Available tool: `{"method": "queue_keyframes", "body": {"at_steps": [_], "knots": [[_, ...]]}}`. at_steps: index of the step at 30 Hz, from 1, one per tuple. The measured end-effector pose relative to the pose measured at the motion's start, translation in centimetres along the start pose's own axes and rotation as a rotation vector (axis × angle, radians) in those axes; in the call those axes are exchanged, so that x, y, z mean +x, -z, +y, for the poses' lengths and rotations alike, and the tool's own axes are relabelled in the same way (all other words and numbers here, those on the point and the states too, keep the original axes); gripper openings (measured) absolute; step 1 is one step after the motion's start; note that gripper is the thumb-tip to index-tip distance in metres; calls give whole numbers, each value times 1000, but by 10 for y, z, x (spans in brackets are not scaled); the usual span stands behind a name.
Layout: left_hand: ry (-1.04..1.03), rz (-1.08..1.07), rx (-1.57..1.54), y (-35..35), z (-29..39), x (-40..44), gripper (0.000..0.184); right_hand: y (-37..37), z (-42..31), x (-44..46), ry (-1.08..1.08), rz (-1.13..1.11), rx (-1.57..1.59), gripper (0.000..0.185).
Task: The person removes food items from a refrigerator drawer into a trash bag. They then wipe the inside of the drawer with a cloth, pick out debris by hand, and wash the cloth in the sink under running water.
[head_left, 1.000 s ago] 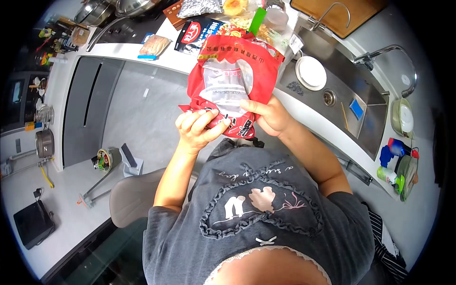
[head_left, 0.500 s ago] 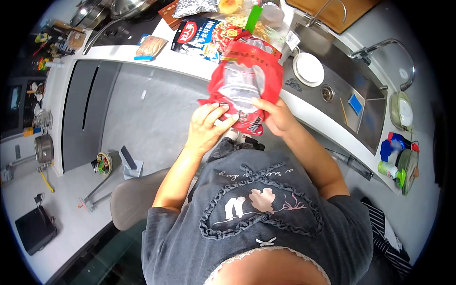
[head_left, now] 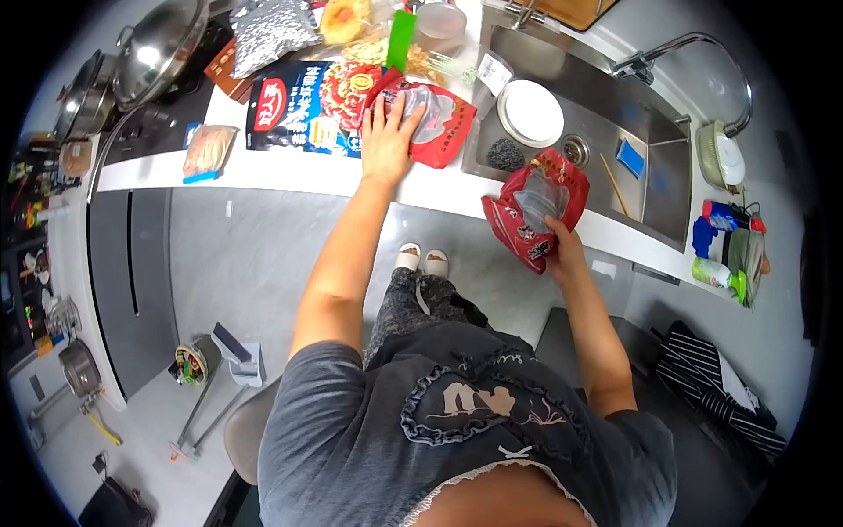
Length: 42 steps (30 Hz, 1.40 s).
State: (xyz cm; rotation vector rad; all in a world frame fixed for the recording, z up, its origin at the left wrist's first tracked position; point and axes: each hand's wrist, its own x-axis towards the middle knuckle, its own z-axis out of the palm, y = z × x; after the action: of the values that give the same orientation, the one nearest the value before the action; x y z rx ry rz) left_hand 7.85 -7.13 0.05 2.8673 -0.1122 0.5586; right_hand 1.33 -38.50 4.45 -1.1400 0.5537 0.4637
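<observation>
My right hand (head_left: pixel 566 253) grips a red plastic food bag (head_left: pixel 537 206) with a clear window, its thumb over the front, just past the counter's front edge by the sink. A second red windowed bag (head_left: pixel 443 127) lies on the counter. My left hand (head_left: pixel 388 145) rests on that bag's left side with its fingers stretched out. Left of it, a blue, black and red food packet (head_left: pixel 299 105) lies flat, its right end close to my left fingers. What the red bags hold is hard to make out.
The sink (head_left: pixel 632 132) holds white plates (head_left: pixel 529 114), a dark scourer (head_left: pixel 506 155), a blue sponge (head_left: pixel 630 158) and a chopstick-like stick (head_left: pixel 614 184). A bag of tan food (head_left: pixel 209 151) lies near the counter edge. Pots (head_left: pixel 158 53) stand at the far left.
The red bags, previously together before me in both hands, are now apart. One lies on the counter under my left hand; my right hand has carried the other rightward.
</observation>
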Motion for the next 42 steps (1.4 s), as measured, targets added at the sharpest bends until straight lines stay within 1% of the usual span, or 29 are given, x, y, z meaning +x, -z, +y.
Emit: {"method": "queue_keyframes", "body": {"at_steps": [1, 3, 5, 6, 7, 9, 10, 11, 12, 13, 15, 17, 19, 21, 24, 27, 37, 42], "knots": [[-8, -25, 21, -6, -2, 2, 61, 8, 8, 5, 1, 18, 1, 40], [-74, -4, 48, -7, -6, 4, 53, 12, 12, 5, 1, 35, 2, 40], [15, 59, -140, 0, -15, 7, 54, 2, 10, 0, 6, 29, 8, 40], [79, 62, -174, 13, -18, 11, 51, 1, 10, 0, 9, 38, -1, 39], [115, 141, -276, 24, -23, 14, 39, 0, 11, 0, 11, 44, -10, 38], [620, 137, -838, 47, -32, 18, 30, 0, 11, 1, 20, 51, -8, 37], [716, 319, -1121, 57, -36, 19, 31, 0, 11, 3, 27, 49, 2, 36], [804, 511, -1401, 69, -39, 19, 33, -1, 12, 5, 33, 45, 11, 36], [855, 566, -1802, 88, -36, 18, 35, -3, 12, 6, 34, 50, 13, 35], [934, 425, -1986, 97, -44, 8, 36, -3, 11, 8, 27, 48, 19, 35], [863, 361, -2326, 103, -49, 0, 39, -10, 10, 9, 12, 46, 25, 36], [832, 380, -2379, 110, -50, -3, 41, -27, 6, 4, 20, -4, 49, 41], [793, 436, -2300, 118, -48, -4, 42, -29, 6, 7, 29, -36, 53, 44], [698, 491, -2203, 124, -47, -3, 40, -35, 4, 6, 19, -59, 47, 44], [708, 529, -2107, 135, -38, -3, 40, -39, 1, 2, -6, -81, 39, 45], [679, 532, -2104, 138, -35, -8, 41, -42, 0, 0, -23, -77, 21, 44], [623, 404, -2017, 150, -22, -18, 46, -63, 0, -4, -42, -141, -16, 41], [620, 395, -1965, 148, -22, -22, 45, -82, 2, 6, -13, -219, -68, 41]]}}
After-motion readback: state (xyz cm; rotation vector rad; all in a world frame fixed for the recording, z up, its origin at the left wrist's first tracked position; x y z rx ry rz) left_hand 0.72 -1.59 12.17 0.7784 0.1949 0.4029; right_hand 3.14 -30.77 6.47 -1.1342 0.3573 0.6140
